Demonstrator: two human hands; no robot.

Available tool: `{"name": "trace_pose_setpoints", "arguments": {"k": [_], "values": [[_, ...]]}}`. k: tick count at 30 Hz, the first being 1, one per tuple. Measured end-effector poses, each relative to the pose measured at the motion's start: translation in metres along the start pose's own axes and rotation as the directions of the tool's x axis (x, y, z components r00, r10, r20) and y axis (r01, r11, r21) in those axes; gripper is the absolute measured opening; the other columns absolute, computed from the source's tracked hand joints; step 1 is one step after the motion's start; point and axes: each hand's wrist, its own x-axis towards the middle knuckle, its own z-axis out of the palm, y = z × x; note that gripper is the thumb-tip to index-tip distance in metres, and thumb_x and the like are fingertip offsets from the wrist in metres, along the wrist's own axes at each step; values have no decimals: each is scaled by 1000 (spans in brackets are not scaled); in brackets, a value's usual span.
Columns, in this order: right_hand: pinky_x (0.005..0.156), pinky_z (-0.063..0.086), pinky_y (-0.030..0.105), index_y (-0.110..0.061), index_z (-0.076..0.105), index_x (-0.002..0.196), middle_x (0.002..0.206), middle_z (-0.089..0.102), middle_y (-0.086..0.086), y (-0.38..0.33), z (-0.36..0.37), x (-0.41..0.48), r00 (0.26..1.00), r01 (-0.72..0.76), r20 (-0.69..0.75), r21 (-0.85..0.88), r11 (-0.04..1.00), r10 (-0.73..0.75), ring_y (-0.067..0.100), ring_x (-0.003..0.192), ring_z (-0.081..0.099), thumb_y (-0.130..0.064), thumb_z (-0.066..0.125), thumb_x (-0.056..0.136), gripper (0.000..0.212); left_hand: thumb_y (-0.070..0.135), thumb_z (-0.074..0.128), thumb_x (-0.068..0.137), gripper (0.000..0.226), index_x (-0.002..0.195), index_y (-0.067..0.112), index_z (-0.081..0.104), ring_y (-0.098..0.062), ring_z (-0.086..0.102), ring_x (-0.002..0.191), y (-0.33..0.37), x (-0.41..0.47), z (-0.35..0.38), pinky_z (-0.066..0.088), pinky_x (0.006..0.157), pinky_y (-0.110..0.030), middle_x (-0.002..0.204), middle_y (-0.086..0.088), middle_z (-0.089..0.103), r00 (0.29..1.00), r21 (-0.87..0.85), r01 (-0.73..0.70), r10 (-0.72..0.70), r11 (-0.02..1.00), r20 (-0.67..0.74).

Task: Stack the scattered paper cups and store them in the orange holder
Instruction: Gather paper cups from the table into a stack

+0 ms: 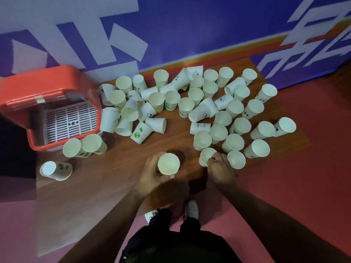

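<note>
The upright cup (168, 164) I hold wrapped in my left hand (150, 177) sits well right of the orange holder (47, 78), nearer me; it looks light, thin and easily crushed, so I judge a loose grip round the wall below the rim is best. My right hand (221, 170), farther right of the holder, pinches the rim of a second cup (205, 156). The other cups (195, 95) lie scattered on the wooden table (114, 168) from just beside the holder rightward.

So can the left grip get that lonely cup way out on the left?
Probably yes: bare table lies between the left grip and the lone cup. But it holds a second cup, so that may hinder grabbing.
</note>
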Motion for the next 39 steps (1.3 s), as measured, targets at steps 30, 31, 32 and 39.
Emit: {"name": "trace_pose_setpoints", "arguments": {"k": [30, 31, 32, 39], "values": [[96, 23, -3, -30, 38, 146, 137, 44, -17, -86, -84, -5, 992, -1, 81, 762, 647, -93, -12, 121, 34, -34, 78, 79, 78, 42, 44, 104, 42, 144, 32, 54, 0, 47, 140, 30, 1, -23, 42, 106, -14, 148, 15, 56, 972, -305, 193, -139, 932, 192], [102, 25, 2, -31, 35, 148, 142, 43, -16, -87, -78, -4, 988, -30, 120, 756, 654, -94, -9, 126, 34, -35, 78, 79, 82, 35, 49, 105, 41, 145, 28, 53, 1, 49, 138, 29, 2, -22, 42, 105, -14, 146, 13, 58, 974, -286, 181, -131, 941, 185], [107, 28, 10, -32, 33, 149, 146, 41, -15, -88, -73, -4, 982, -60, 164, 750, 658, -98, -5, 131, 34, -36, 77, 79, 84, 23, 52, 105, 40, 146, 24, 52, 2, 53, 134, 28, 3, -21, 44, 103, -14, 142, 13, 61, 976, -257, 164, -118, 952, 184], [106, 24, 19, -32, 27, 153, 156, 34, -9, -81, -44, -2, 945, -181, 315, 723, 667, -85, 5, 141, 30, -38, 77, 78, 90, 5, 64, 99, 52, 142, 32, 53, -15, 57, 130, 15, 7, -15, 49, 108, -30, 138, -1, 62, 982, -108, 77, -57, 991, 179]]}}
